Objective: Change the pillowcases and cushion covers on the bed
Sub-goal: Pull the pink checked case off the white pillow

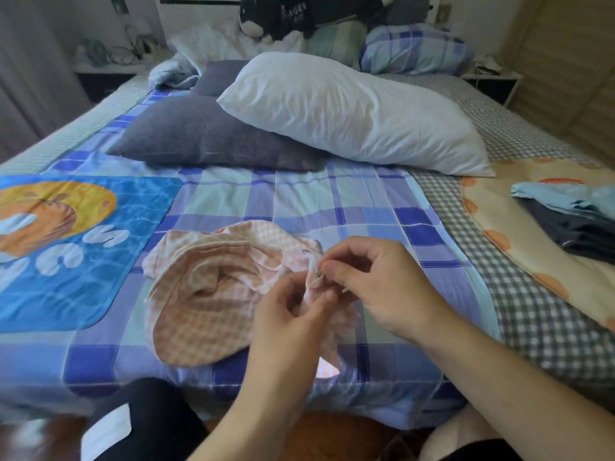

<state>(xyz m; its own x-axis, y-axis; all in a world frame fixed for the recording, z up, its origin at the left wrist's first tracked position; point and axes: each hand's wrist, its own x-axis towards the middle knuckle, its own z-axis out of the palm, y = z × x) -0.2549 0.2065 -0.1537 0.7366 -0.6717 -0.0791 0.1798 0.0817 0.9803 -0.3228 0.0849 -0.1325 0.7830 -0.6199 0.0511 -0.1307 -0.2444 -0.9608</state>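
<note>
From the head camera, a crumpled pink checked cover [213, 294] lies near the foot of the bed on the blue plaid sheet [299, 201], just beside a blue printed mat [66, 247]. The left hand [293, 314] pinches a bunched edge of it, and the right hand [372, 281] closes finger and thumb on something small at that edge, probably a zip pull, too small to be sure. The cloth looks light, limp and easy to snag, so it is best held at the seam by the opening. Heaped as it is, it has no clear long axis. A bare white pillow [359, 114] lies slantwise beyond, leaning on a grey cushion [206, 134].
</note>
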